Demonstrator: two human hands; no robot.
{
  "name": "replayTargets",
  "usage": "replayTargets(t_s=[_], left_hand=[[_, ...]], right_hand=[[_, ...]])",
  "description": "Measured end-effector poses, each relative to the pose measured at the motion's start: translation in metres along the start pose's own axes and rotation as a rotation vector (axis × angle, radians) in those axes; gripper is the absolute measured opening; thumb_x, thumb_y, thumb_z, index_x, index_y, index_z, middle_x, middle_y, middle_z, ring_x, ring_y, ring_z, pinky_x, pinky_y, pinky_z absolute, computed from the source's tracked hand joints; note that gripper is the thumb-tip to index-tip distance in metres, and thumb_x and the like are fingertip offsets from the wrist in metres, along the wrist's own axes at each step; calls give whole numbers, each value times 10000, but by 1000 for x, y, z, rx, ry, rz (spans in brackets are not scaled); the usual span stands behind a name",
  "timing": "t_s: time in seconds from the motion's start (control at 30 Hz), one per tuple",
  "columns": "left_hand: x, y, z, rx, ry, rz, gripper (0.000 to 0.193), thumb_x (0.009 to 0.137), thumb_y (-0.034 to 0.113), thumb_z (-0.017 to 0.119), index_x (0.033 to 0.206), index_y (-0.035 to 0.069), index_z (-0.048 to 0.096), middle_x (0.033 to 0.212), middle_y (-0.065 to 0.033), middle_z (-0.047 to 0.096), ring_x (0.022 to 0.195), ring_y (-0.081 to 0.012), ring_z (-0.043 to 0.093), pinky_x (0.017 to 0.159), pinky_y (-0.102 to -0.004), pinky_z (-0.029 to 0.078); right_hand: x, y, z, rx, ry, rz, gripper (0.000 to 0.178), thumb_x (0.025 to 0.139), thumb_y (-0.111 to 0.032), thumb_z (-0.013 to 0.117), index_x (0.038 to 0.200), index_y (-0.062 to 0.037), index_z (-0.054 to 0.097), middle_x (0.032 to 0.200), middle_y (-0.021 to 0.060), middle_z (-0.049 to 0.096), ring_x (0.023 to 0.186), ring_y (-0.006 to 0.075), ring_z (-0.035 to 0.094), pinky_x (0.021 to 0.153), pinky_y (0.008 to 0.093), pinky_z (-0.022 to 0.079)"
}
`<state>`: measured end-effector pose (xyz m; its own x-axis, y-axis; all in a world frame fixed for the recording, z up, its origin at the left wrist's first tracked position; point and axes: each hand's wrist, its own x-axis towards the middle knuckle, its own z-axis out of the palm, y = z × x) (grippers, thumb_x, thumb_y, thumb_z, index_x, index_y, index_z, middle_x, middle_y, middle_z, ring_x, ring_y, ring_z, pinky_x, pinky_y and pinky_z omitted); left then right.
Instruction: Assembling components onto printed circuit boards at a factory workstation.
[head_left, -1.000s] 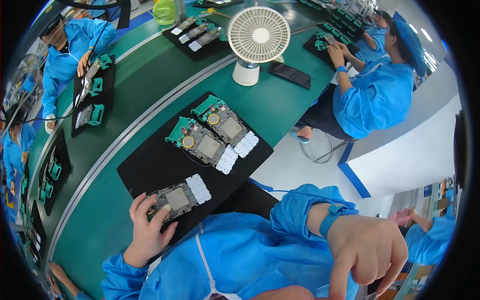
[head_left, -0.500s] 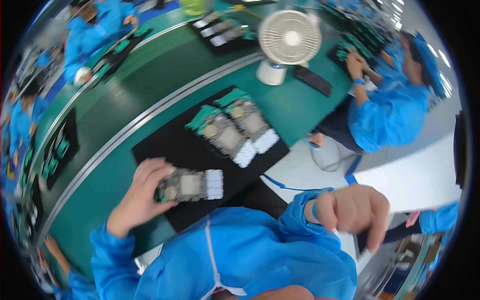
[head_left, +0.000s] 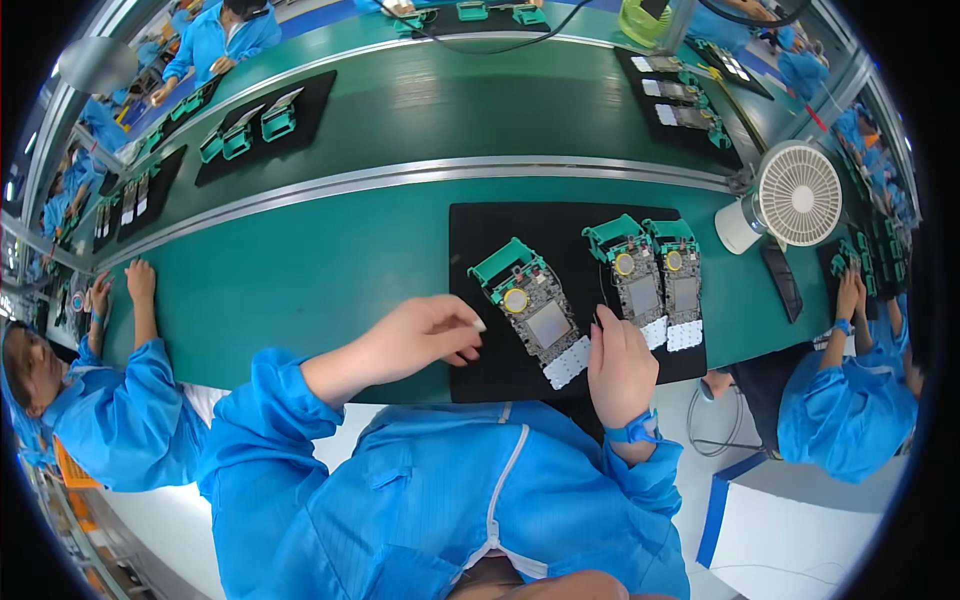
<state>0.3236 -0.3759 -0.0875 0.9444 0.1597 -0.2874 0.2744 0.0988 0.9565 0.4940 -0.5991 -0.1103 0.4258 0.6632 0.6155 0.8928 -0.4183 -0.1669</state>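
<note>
A circuit board (head_left: 545, 318) with a green plastic bracket, a round yellow-rimmed part and a white padded end lies on the black mat (head_left: 480, 375). Left of it hovers my left hand (head_left: 425, 340), fingers loosely curled and apart, empty, with a pale cover on one fingertip. Two similar boards lie side by side to the right, a middle one (head_left: 640, 285) and a right one (head_left: 682, 285). My right hand (head_left: 622, 372) is between the first board and the middle one, thumb and fingers pinched. A thin dark line reaches down toward its fingertips; what they hold is unclear.
A white fan (head_left: 798, 193) stands at the right, with a dark phone (head_left: 781, 282) below it. Beyond a metal rail (head_left: 420, 178), a green conveyor (head_left: 440, 120) carries black mats with more boards. Co-workers sit on both sides, one person's hands (head_left: 142, 285) resting on the bench at left.
The circuit board has left my left hand and now lies on the mat. My right hand has come from the right over the mat. The whole view has turned.
</note>
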Motion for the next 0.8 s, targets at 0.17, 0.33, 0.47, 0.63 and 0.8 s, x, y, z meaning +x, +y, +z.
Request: replayTargets(t_s=[0.17, 0.33, 0.47, 0.63, 0.8], left_hand=[[18, -6, 15, -274, -107, -145, 318, 1011, 175, 521, 1240, -45, 515, 1229, -160, 587, 1120, -226, 611, 949, -305, 524], [37, -9, 13, -248, -82, -129, 260, 993, 150, 539, 1188, -20, 565, 1150, -110, 622, 1051, -183, 630, 926, -310, 539], [38, -12, 16, -320, -129, -145, 236, 982, 138, 555, 1165, -10, 572, 1124, -96, 633, 1020, -163, 636, 912, -304, 547], [43, -18, 22, -418, -207, -164, 223, 970, 124, 576, 1159, 6, 563, 1122, -79, 634, 976, -136, 645, 890, -284, 558], [48, -19, 26, -419, -226, -151, 206, 978, 94, 554, 1175, 36, 548, 1074, -44, 646, 971, -102, 642, 872, -263, 564]], right_hand=[[-2, -7, -12, 234, -209, 86, 206, 900, -98, 619, 1098, -42, 622, 902, 148, 656, 812, 337, 652, 681, 412, 530], [-5, -7, -30, 498, -348, 281, 251, 899, -96, 629, 1135, -11, 623, 983, 171, 688, 844, 335, 684, 731, 362, 547], [8, -19, -26, 706, -217, 398, 263, 892, -56, 649, 1149, -17, 611, 968, 157, 685, 829, 285, 697, 695, 325, 536], [24, -38, -1, 718, -219, 187, 209, 868, -58, 669, 1072, -25, 632, 857, 137, 673, 720, 261, 683, 617, 317, 527], [24, -43, 16, 630, -169, 105, 194, 817, -43, 689, 1006, -37, 646, 802, 125, 669, 663, 259, 672, 577, 334, 525]])
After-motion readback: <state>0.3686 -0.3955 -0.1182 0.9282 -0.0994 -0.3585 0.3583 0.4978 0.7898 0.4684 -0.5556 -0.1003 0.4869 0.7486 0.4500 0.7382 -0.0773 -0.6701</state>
